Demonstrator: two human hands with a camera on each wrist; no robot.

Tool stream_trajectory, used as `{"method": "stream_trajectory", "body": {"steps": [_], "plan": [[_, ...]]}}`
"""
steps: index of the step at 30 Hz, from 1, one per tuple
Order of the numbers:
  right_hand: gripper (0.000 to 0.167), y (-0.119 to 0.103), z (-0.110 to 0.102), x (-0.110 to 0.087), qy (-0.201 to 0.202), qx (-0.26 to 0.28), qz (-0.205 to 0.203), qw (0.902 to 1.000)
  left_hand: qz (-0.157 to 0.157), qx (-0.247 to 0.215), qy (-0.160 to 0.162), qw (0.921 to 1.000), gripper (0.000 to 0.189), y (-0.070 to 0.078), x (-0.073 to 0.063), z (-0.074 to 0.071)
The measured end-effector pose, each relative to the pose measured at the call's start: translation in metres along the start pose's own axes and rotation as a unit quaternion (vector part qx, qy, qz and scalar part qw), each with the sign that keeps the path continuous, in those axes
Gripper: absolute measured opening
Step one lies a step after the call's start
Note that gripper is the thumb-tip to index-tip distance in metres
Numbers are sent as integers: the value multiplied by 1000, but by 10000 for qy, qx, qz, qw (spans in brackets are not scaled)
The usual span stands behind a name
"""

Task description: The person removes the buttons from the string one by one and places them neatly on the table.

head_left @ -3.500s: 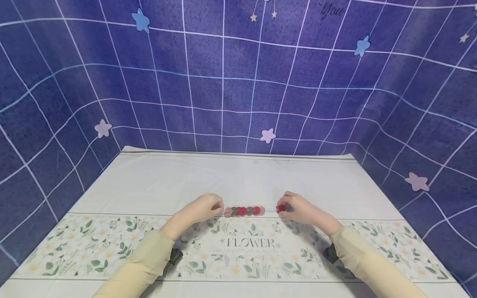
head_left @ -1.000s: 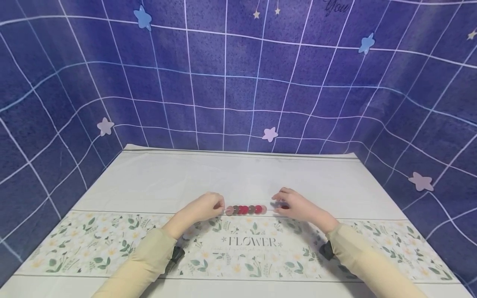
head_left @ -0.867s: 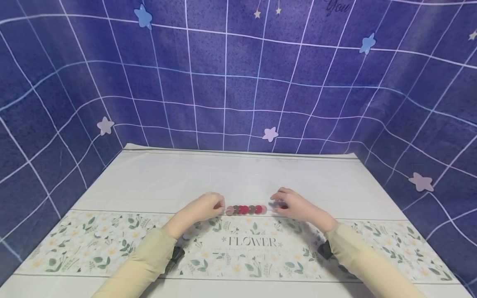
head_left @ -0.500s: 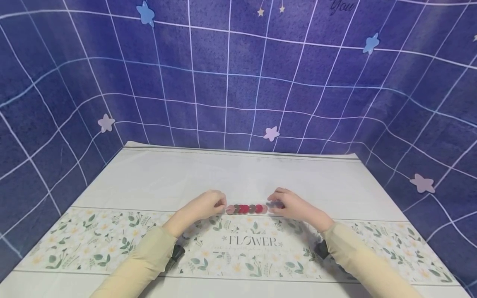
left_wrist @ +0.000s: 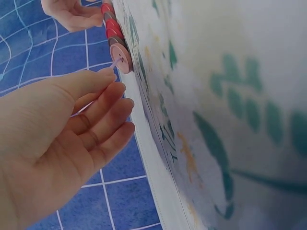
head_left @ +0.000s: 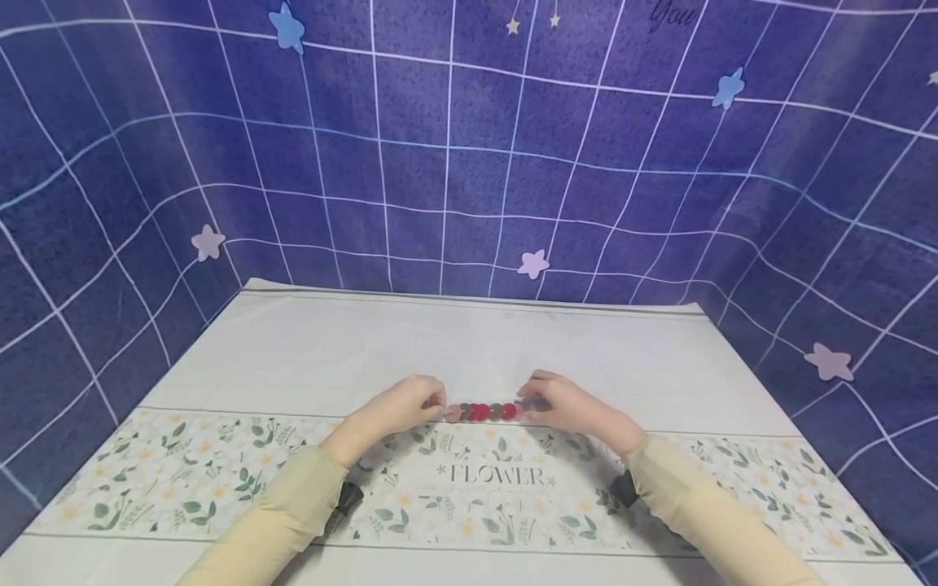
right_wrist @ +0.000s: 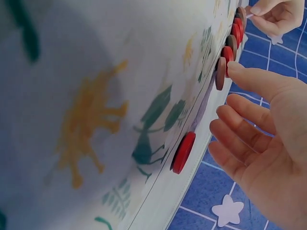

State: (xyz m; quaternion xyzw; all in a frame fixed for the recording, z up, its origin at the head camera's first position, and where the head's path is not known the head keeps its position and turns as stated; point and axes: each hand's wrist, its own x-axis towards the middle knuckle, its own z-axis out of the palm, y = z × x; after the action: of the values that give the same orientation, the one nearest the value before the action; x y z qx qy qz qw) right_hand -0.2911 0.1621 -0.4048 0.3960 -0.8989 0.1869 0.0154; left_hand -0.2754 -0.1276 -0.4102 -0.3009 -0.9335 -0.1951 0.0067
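Observation:
A row of overlapping round buttons (head_left: 479, 412), red, pink and dark grey-brown, lies on the table between both hands. My left hand (head_left: 403, 404) pinches a thin lilac cord (left_wrist: 115, 63) between thumb and forefinger, where it comes out of the pink button (left_wrist: 121, 58) at the left end. Its other fingers are loosely bent. At the right end my right hand (head_left: 560, 404) holds nothing, fingers spread and relaxed. Its thumb tip overlaps a red button (right_wrist: 226, 53) in the right wrist view. Apart from the row, one red button (right_wrist: 183, 152) lies near the right fingertips, hidden in the head view.
The white tablecloth (head_left: 469, 338) bears a floral band with the word FLOWER (head_left: 498, 474) just in front of the buttons. Behind and at the sides hangs a blue grid-patterned curtain (head_left: 469, 187) with stars. Each wrist wears a small black camera.
At first my right hand gripped a red button, with cord stretched between it and the row. It has let go, spread its fingers and slid left to the row's end. The left hand keeps its pinch.

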Motion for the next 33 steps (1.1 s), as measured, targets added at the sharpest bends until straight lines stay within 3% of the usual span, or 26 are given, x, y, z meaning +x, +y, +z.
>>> {"method": "stream_trajectory", "body": {"steps": [33], "plan": [[30,0,13,6,-178,193,-45,9996,6,6,21,10000,6,0,0,2]]}}
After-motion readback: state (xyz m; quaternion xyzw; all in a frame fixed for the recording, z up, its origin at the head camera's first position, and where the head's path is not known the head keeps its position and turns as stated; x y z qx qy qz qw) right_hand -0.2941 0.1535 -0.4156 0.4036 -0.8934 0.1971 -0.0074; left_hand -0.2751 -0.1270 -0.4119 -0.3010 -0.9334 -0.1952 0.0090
